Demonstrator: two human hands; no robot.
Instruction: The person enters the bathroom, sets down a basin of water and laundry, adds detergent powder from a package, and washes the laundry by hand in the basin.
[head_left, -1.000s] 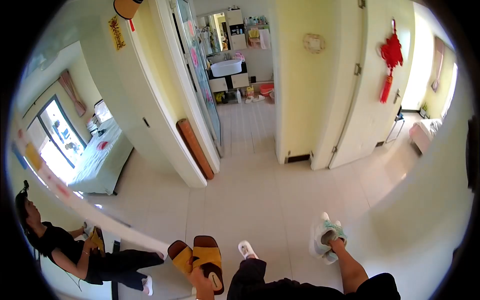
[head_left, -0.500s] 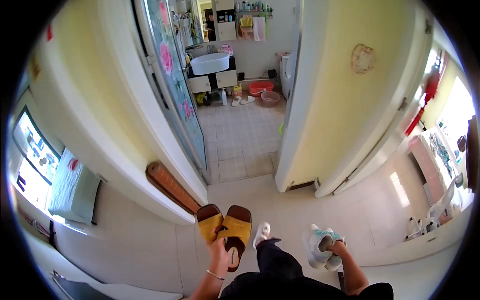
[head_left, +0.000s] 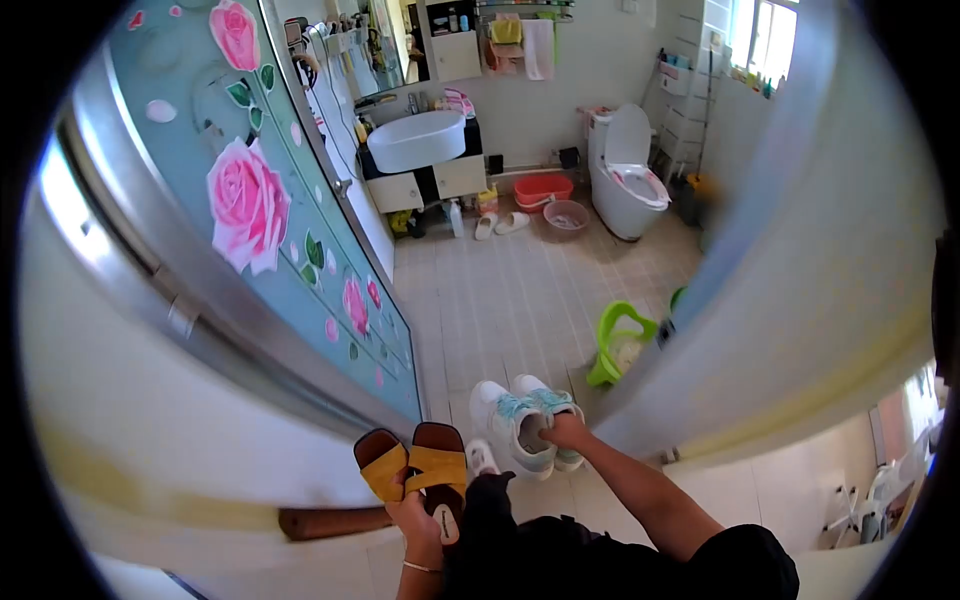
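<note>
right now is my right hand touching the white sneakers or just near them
Touching. The head view shows it: your right hand grips the white sneakers at their openings, with no gap visible.

Short sleeve (head_left: 748,562) and trouser leg (head_left: 488,503) are black. Thin, pale bracelet (head_left: 422,568) circles wrist (head_left: 425,555) of left hand (head_left: 410,511). Shoe (head_left: 481,458) is white.

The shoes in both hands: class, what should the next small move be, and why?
Perhaps a short step forward onto the tiled floor: the rose-patterned door stands open, while the left hand holds yellow sandals and the right hand white sneakers.
</note>
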